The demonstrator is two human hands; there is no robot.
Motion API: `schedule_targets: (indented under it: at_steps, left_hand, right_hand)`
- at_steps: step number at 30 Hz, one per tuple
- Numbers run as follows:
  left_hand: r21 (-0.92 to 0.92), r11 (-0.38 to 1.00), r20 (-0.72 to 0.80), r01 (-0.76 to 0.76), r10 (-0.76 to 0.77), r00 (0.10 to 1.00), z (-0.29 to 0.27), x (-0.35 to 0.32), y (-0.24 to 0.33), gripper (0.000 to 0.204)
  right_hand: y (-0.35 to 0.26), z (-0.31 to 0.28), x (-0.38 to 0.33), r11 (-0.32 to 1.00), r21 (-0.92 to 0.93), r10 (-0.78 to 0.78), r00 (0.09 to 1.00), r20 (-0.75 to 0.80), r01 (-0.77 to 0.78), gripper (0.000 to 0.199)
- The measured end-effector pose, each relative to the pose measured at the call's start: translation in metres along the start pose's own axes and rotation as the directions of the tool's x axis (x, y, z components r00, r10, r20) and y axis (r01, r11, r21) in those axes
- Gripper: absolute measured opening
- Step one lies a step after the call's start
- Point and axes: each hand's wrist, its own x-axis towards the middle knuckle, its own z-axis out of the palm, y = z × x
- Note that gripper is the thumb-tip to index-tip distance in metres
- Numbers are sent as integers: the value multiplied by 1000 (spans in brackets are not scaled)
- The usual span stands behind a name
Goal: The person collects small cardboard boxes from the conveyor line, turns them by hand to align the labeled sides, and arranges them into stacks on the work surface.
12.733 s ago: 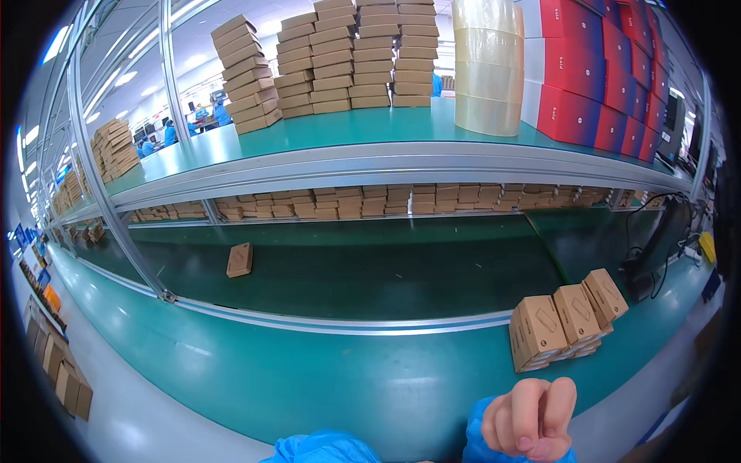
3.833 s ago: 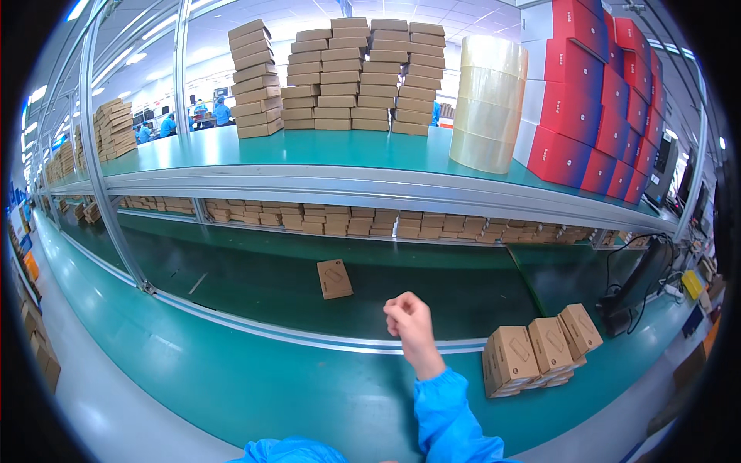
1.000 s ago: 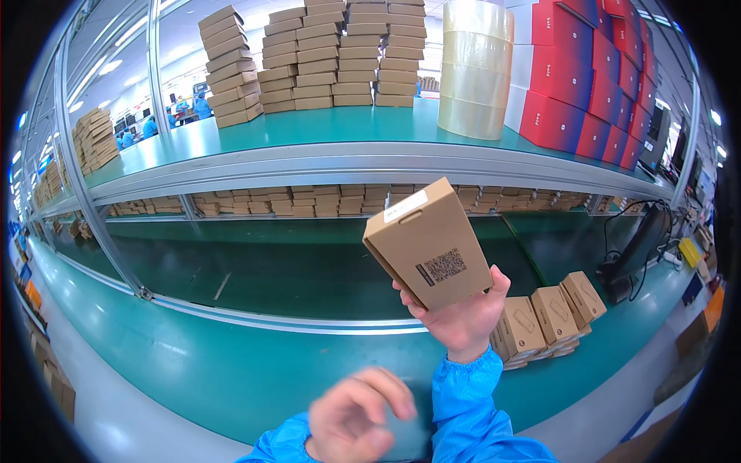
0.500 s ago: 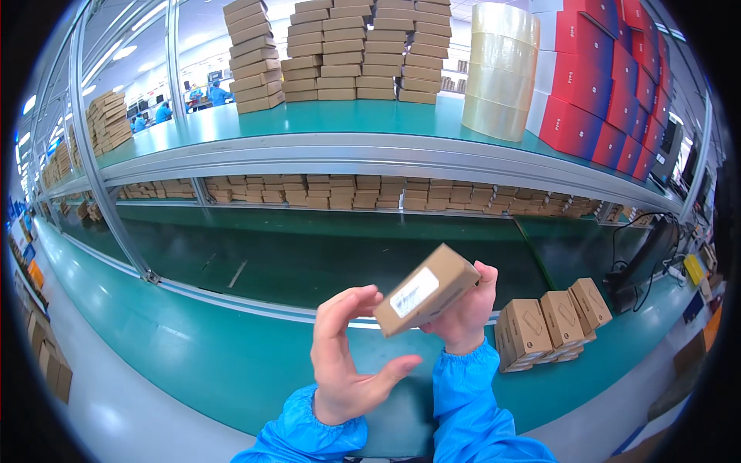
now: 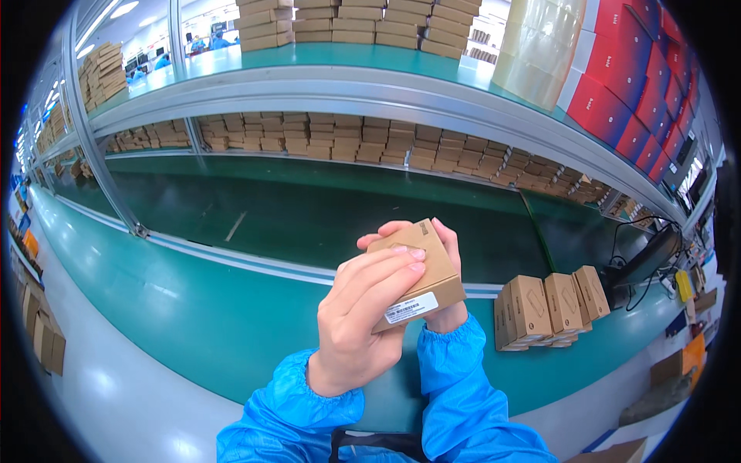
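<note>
A small brown cardboard box (image 5: pixel 438 266) with a white barcode label on its near side is held up over the green bench. My left hand (image 5: pixel 359 316) lies across its left and top faces, fingers pressed on the cardboard and thumb out of sight. From behind and below, my right hand (image 5: pixel 449 251) grips the same box, with fingertips showing past its far left edge and the thumb along the right. Blue elastic-cuffed sleeves cover both my forearms.
Right of my hands, similar brown boxes (image 5: pixel 532 312) stand grouped on the green bench (image 5: pixel 193 324). Behind runs a dark green conveyor belt (image 5: pixel 309 193). A metal-edged shelf (image 5: pixel 332 89) above carries stacked brown boxes, clear tape rolls (image 5: pixel 538 50) and red-blue boxes (image 5: pixel 614 92). Black cables (image 5: pixel 629 270) hang at right.
My left hand has closed onto the box, where before it was apart and open. The box has turned so its label faces nearer me. The view has tipped downward.
</note>
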Motion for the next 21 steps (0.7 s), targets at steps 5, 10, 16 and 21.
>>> schedule_targets:
  at_steps: [5,10,16,21]
  left_hand:
    - [1,1000,13,-4,4,1000,3,-2,-4,56]
    - [-2,1000,15,-8,8,1000,7,-4,-7,56]
    - [1,1000,13,-27,27,1000,8,-6,-9,57]
    - [4,999,30,-40,40,999,10,-6,-10,58]
  right_hand:
    - [-1,-4,1,1000,13,-8,1000,-3,8,70]
    - [-3,0,-2,1000,0,-26,1000,12,26,71]
    - [-2,1,-3,1000,1,-13,1000,-23,13,71]
    - [-4,-2,-3,1000,6,-14,1000,-26,14,71]
